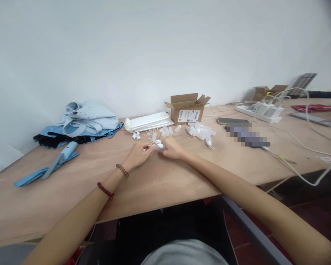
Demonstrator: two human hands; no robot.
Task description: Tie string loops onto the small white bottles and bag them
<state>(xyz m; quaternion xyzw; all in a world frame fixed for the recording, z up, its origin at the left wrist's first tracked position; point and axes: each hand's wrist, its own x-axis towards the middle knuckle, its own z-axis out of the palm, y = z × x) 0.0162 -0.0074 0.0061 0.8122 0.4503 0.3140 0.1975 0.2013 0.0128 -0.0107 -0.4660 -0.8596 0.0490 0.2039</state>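
My left hand (139, 154) and my right hand (171, 149) meet over the wooden table (165, 180), fingers pinched together on a small white plastic bottle (158, 144). Two bead bracelets sit on my left wrist. Just beyond the hands lie several small white caps and rings (151, 134). A cluster of small white bottles (201, 131) lies to the right of them. A stack of white packets (149, 122) rests near the wall, beside an open cardboard box (187, 108).
A folded blue umbrella and blue cloth (79, 123) lie at the left, with a blue handle (62, 158) nearer me. A phone (233, 120), a power strip (260, 109) with white cables, and another box (267, 92) occupy the right side.
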